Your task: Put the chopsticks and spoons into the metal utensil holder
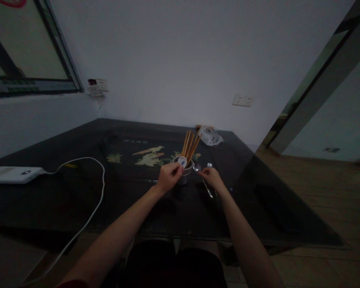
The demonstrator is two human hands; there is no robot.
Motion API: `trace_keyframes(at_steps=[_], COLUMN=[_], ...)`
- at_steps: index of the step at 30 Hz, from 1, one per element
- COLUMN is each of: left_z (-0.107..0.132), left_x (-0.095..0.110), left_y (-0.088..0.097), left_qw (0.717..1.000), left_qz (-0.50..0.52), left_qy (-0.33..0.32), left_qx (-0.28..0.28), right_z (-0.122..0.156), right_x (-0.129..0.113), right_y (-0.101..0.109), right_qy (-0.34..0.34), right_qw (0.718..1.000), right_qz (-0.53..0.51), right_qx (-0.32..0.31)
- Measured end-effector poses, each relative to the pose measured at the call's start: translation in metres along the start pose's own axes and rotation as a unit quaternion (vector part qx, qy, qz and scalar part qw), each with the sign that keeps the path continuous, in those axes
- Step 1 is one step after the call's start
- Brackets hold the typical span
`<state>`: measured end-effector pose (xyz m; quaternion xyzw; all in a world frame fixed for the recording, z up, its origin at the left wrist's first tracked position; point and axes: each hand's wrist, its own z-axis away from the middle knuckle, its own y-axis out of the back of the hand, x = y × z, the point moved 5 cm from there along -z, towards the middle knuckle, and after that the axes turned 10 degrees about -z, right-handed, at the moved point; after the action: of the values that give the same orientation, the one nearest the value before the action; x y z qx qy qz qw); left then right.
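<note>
My left hand [169, 176] is closed on a white spoon with a blue mark [182, 161], its rounded bowl facing me at the front rim of a round holder [187, 171]. Several brown chopsticks [191, 144] stand in that holder, leaning to the right. Just right of it, my right hand [210, 176] pinches a metal spoon [196, 166]; its bowl points at the holder and its handle slants down under my fingers. Beyond the same hand shows the bowl of a second metal spoon [209, 165], its handle mostly hidden.
The dark table [132, 200] carries a printed bird and flower pattern. A crumpled clear plastic bag [210, 136] lies at the back. On the left is a white device [16, 175] with a white cable [103, 180]. A dark flat object [276, 208] lies at the right.
</note>
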<state>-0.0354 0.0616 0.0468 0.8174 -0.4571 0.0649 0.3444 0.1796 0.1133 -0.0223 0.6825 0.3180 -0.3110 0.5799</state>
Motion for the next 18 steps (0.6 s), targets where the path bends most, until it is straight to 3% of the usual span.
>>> trace_keyframes(at_steps=[3, 8, 13, 18], left_z=[-0.003, -0.004, 0.004, 0.011], left_x=[-0.022, -0.057, -0.09, -0.099], left_y=[0.006, -0.002, -0.026, -0.044], left_qw=[0.991, 0.964, 0.92, 0.899], left_qz=[0.054, 0.121, 0.201, 0.261], left_qy=[0.107, 0.205, 0.317, 0.342], left_qx=[0.057, 0.117, 0.114, 0.086], right_z=[0.0, 0.008, 0.014, 0.018], right_x=[-0.005, -0.022, -0.035, -0.047], right_y=[0.01, 0.024, 0.031, 0.037], right_qy=[0.011, 0.034, 0.061, 0.092], right_qw=[0.992, 0.961, 0.933, 0.896], right_qz=[-0.127, -0.276, -0.353, -0.433], right_qx=[0.008, 0.005, 0.012, 0.033])
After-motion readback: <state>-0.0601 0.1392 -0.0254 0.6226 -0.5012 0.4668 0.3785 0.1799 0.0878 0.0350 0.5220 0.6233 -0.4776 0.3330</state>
